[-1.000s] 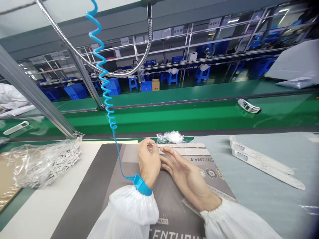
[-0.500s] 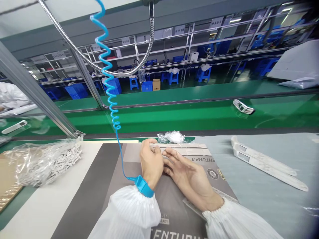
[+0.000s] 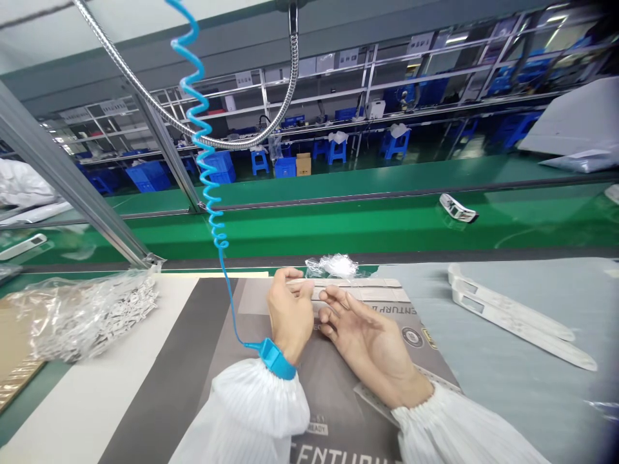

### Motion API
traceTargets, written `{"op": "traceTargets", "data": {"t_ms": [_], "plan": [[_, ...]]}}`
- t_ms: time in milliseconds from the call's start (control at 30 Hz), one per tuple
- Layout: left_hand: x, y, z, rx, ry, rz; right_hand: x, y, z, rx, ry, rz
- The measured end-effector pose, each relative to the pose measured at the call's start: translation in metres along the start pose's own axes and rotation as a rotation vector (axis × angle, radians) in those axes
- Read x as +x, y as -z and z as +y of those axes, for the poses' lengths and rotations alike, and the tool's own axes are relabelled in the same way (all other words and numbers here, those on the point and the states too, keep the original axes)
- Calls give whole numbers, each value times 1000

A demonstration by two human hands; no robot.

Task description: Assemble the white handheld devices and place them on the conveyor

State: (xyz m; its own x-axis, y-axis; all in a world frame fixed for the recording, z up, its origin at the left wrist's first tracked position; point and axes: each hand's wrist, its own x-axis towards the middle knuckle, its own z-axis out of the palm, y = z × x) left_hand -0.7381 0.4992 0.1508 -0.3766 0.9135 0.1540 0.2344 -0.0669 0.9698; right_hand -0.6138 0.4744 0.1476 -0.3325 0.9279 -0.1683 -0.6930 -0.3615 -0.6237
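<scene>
Left grip [image 3: 290, 316]: fingers curled over the printed cardboard [image 3: 334, 386]; I can't tell whether they pinch anything.
Right grip [image 3: 374, 341]: half-curled near the left, palm bare; its fingertips I can't judge.
Cardboard: flat on the bench [image 3: 522, 393], beneath both.
Coiled cord [image 3: 207, 174]: a long reach could pull it taut and jerk my left wristband [image 3: 277, 359].
Parts bag [image 3: 97, 319]: a snagging sleeve might spill it.
Counts: one cardboard, one cord, one wristband, one parts bag, one crumpled clear bag [image 3: 338, 264], two long white parts [image 3: 527, 336].
</scene>
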Motion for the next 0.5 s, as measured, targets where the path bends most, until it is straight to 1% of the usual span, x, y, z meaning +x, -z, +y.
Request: {"op": "traceTargets", "data": {"t_ms": [100,233,333,400,500], "plan": [[0,-1,2,-108,89,-74,0,-1,0,-24,17,-6],[4,-1,5,-277,167,-60,1,1,0,18,5,14],[9,1,5,-451,162,-32,2,3,0,66,14,38],[12,4,5,-505,142,-23,2,3,0,81,15,46],[12,8,11,-563,149,-66,2,2,-1,90,5,48]]}}
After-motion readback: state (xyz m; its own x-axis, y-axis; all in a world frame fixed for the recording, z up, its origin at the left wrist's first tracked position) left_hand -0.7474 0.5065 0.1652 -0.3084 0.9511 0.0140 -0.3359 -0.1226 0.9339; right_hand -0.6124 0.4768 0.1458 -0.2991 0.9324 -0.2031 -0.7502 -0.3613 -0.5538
